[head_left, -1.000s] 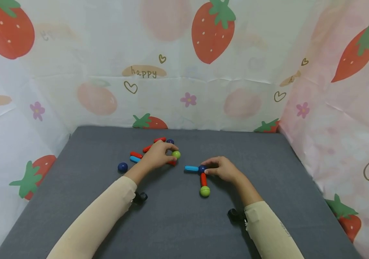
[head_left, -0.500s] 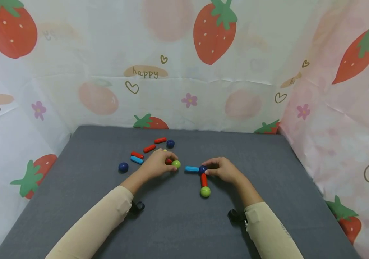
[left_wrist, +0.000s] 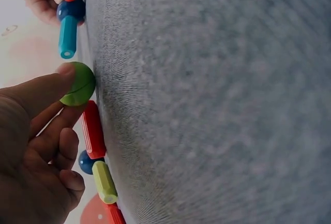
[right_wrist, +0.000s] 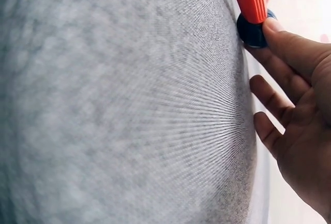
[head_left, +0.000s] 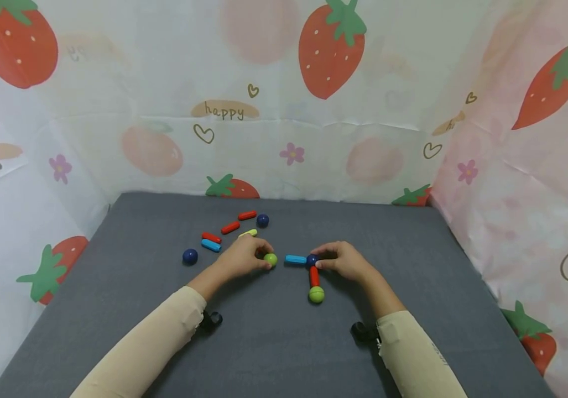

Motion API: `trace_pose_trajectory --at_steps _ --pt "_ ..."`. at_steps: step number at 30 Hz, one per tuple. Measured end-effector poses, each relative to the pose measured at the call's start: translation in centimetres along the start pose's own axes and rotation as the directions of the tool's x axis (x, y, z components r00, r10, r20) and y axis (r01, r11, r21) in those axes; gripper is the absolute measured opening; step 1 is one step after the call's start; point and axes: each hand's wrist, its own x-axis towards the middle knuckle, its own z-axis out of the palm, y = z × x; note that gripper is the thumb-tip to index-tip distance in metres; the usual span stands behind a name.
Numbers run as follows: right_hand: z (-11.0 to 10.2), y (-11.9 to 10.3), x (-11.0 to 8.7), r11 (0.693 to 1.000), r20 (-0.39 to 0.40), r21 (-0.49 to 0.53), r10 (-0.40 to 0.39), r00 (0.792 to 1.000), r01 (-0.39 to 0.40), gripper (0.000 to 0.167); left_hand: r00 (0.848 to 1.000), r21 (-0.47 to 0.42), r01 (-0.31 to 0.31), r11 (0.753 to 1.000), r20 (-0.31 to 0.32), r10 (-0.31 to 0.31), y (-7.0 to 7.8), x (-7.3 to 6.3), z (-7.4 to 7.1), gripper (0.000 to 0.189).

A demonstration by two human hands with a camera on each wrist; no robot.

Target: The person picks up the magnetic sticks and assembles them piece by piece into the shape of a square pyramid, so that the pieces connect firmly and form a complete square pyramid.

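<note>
Currently, my two hands are apart on a dark grey cloth-covered table (head_left: 284,348), each with a small round piece between its fingers. My left hand (head_left: 241,256) pinches a smooth lime-green ball (head_left: 271,260) between thumb and forefinger, and its other fingers bend loosely below. My right hand (head_left: 344,260) grips a shiny navy-blue ball (head_left: 312,260) with thumb and fingertips.

Against that navy-blue ball sits a faceted light-blue stick (head_left: 296,259), which points toward my left hand, with a gap before the lime-green ball I hold there. From the same navy-blue ball a straight red stick (head_left: 314,277) runs toward me, with a seamed green ball (head_left: 316,294) at its near end.

Under my left hand, the left wrist view shows a ridged red stick (left_wrist: 93,130) just beside the lime-green ball; I cannot tell whether the two touch. Beyond my left hand lies a pale yellow-green stick (head_left: 250,232), partly covered by it. Farther off are two slim red sticks (head_left: 230,227) and a dark blue ball (head_left: 262,220). To the left of these, a short red stick (head_left: 211,237) lies alongside a bright blue stick (head_left: 211,245), and a round dark ball (head_left: 190,256) rests near them. Cream sleeves (head_left: 146,340) cover both my forearms.
</note>
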Motion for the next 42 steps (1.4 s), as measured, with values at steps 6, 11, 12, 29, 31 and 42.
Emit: trace_pose_trajectory --at_steps 6,11,12,29,31,42 --pt "0.0 0.0 0.0 1.0 0.006 -0.008 0.004 1.0 -0.004 0.028 0.999 -0.019 0.023 1.0 0.022 -0.023 -0.1 0.1 0.2 0.032" --pt "0.0 0.0 0.0 1.0 0.01 -0.009 0.0 1.0 0.0 0.028 0.999 -0.024 0.028 0.999 0.03 -0.027 -0.1 0.2 0.3 0.032" --pt "0.0 0.0 0.0 1.0 0.01 -0.006 0.0 1.0 0.0 0.028 0.999 -0.024 0.03 0.999 0.029 -0.029 -0.1 0.2 0.4 0.032" --pt "0.2 -0.3 0.1 1.0 0.014 -0.006 0.018 1.0 -0.018 0.027 0.999 0.0 0.013 1.0 0.031 -0.013 0.8 0.9 1.5 0.031" --pt "0.2 -0.3 0.1 1.0 0.008 -0.002 0.022 1.0 -0.022 0.027 0.999 0.005 0.009 1.0 0.031 -0.009 0.8 0.9 1.5 0.03" --pt "0.8 -0.5 -0.4 0.999 -0.046 0.03 0.03 0.998 -0.029 0.027 0.999 -0.016 0.031 0.999 0.009 -0.031 0.9 0.6 0.9 0.025"
